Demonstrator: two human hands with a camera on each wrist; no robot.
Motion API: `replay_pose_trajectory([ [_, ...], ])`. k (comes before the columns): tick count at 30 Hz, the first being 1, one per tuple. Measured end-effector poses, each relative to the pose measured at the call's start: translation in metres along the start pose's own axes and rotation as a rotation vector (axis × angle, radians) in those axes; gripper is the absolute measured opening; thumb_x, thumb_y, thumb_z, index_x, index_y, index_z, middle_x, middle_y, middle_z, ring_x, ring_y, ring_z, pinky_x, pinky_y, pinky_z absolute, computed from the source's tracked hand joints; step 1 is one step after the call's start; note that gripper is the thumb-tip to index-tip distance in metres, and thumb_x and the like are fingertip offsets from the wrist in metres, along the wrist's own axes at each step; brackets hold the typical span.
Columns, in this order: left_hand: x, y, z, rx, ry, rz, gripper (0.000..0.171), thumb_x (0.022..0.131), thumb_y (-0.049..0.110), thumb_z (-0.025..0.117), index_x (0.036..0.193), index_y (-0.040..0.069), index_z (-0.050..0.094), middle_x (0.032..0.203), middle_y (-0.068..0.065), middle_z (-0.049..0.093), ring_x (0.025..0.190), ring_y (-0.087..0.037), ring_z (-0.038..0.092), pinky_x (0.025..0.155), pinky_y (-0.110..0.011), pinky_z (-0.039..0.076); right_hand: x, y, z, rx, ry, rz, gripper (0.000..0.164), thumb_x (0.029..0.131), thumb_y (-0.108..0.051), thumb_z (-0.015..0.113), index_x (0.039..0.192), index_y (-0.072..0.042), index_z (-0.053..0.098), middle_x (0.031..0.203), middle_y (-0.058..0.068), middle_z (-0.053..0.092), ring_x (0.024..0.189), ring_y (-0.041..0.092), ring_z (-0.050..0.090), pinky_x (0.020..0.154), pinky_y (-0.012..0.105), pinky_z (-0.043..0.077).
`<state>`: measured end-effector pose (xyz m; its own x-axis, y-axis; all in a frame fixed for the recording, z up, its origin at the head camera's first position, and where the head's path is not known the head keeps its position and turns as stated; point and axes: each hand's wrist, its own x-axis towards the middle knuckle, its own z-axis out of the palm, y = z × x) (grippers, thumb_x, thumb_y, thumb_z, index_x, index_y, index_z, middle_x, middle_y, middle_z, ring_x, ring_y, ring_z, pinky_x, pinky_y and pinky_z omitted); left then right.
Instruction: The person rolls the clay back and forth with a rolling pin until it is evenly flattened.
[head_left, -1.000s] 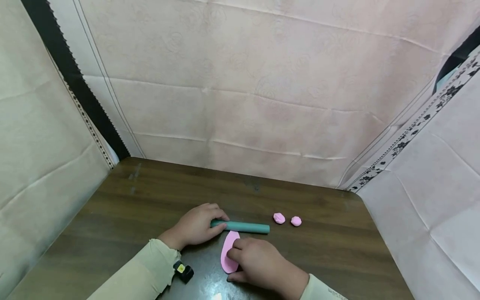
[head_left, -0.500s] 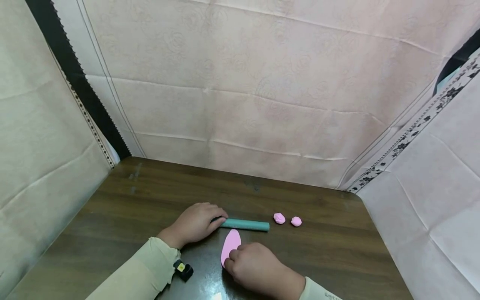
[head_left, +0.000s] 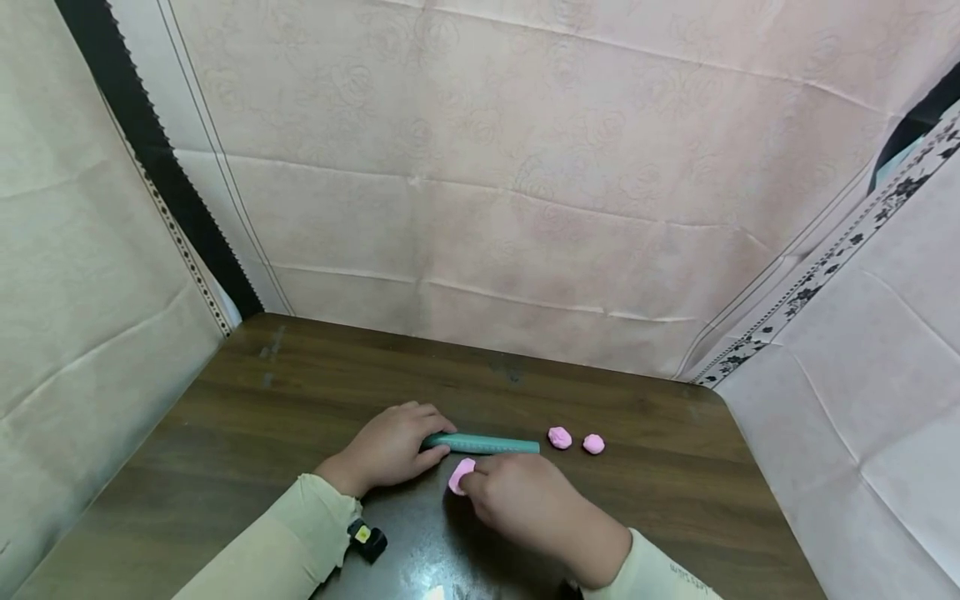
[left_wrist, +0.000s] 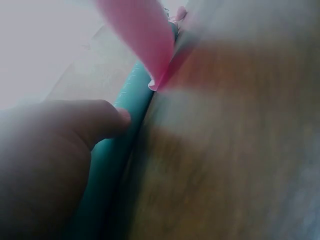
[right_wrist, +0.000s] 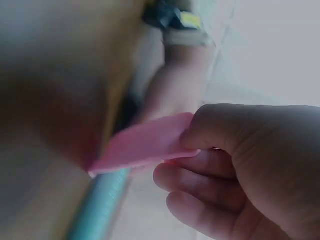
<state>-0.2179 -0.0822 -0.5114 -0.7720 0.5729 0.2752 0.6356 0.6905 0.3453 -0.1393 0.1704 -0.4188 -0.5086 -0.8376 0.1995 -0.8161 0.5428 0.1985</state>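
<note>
My left hand [head_left: 396,446] grips the left end of a teal clay roller [head_left: 491,443], which lies on the table with small marks along it. In the left wrist view the thumb rests along the roller's side. My right hand [head_left: 528,504] pinches one end of a thin flat piece of pink modelling clay [head_left: 459,476] between thumb and fingers. The right wrist view shows the clay strip [right_wrist: 150,140] hanging clear of the fingers, its tapered end near the roller. Part of the clay is hidden behind the right hand in the head view.
Two small pink clay balls [head_left: 559,437] sit just beyond the roller's right end on the brown wooden table [head_left: 337,367]. Pale cloth sheets [head_left: 487,208] hang round the back and sides. A black wrist camera [head_left: 367,542] is on the left sleeve.
The pink clay lay flat on the table; my right hand has taken hold of its near end and raised it towards the roller. The roller has turned slightly, bringing its marks into view.
</note>
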Motion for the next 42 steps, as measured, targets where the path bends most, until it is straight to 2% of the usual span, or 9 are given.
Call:
replay_pose_trajectory([
  [5,0.001,0.001,0.000,0.000,-0.005,-0.006,0.026,0.110,0.041,0.076,0.132,0.029,0.081,0.122,0.013,0.077,0.106,-0.007,0.067,0.095,-0.040,0.060,0.008,0.028,-0.017,0.139,-0.026,0.096,0.011,0.101,-0.015,0.081,0.109,-0.020,0.084,0.092,-0.010,0.077,0.070,0.000,0.056,0.064,0.018,0.050],
  [9,0.001,0.002,0.000,-0.002,-0.014,-0.012,0.026,0.110,0.042,0.075,0.133,0.029,0.080,0.122,0.013,0.077,0.106,-0.008,0.066,0.095,-0.040,0.060,0.013,0.052,-0.029,0.254,-0.047,0.164,0.012,0.102,-0.010,0.079,0.111,-0.016,0.085,0.098,-0.007,0.080,0.076,0.002,0.062,0.068,0.021,0.055],
  [13,0.001,0.003,0.000,-0.006,-0.019,-0.013,0.028,0.111,0.041,0.074,0.134,0.028,0.080,0.123,0.012,0.078,0.110,-0.010,0.068,0.099,-0.042,0.060,0.011,0.074,-0.041,0.331,-0.030,0.179,0.013,0.102,-0.006,0.077,0.109,-0.013,0.085,0.098,-0.003,0.081,0.077,0.004,0.063,0.069,0.021,0.055],
  [19,0.001,0.003,0.002,0.000,-0.022,-0.011,0.030,0.111,0.042,0.074,0.137,0.028,0.080,0.128,0.010,0.078,0.114,-0.013,0.070,0.102,-0.044,0.060,-0.015,0.104,-0.055,0.307,0.023,0.187,0.012,0.097,-0.003,0.082,0.102,-0.013,0.084,0.092,-0.007,0.078,0.076,0.004,0.060,0.069,0.024,0.054],
  [25,0.001,0.003,0.001,-0.003,-0.023,-0.020,0.032,0.111,0.042,0.073,0.139,0.029,0.079,0.130,0.008,0.078,0.114,-0.015,0.071,0.102,-0.045,0.061,-0.056,0.126,-0.068,0.276,0.052,0.291,0.020,0.092,0.001,0.086,0.101,-0.016,0.086,0.086,-0.013,0.074,0.075,0.007,0.061,0.068,0.024,0.053],
  [31,-0.001,-0.001,0.003,-0.008,-0.023,-0.030,0.033,0.111,0.045,0.072,0.140,0.030,0.079,0.131,0.010,0.078,0.116,-0.015,0.070,0.104,-0.046,0.060,-0.092,0.140,-0.074,0.262,0.034,0.397,0.023,0.092,0.002,0.086,0.100,-0.020,0.086,0.084,-0.016,0.073,0.074,-0.001,0.057,0.066,0.024,0.052],
  [36,-0.002,-0.004,0.004,-0.013,-0.022,-0.037,0.033,0.111,0.046,0.072,0.140,0.031,0.078,0.132,0.011,0.077,0.117,-0.014,0.070,0.104,-0.046,0.060,-0.109,0.145,-0.072,0.226,0.023,0.450,0.022,0.092,0.000,0.085,0.098,-0.021,0.086,0.084,-0.017,0.074,0.073,-0.001,0.060,0.067,0.025,0.054],
  [42,-0.002,-0.004,0.004,-0.019,-0.013,-0.030,0.033,0.111,0.045,0.073,0.140,0.031,0.078,0.131,0.010,0.077,0.118,-0.015,0.070,0.105,-0.047,0.060,-0.123,0.151,-0.070,0.199,0.045,0.471,0.022,0.090,0.000,0.084,0.096,-0.022,0.086,0.082,-0.018,0.073,0.072,0.002,0.060,0.065,0.026,0.052],
])
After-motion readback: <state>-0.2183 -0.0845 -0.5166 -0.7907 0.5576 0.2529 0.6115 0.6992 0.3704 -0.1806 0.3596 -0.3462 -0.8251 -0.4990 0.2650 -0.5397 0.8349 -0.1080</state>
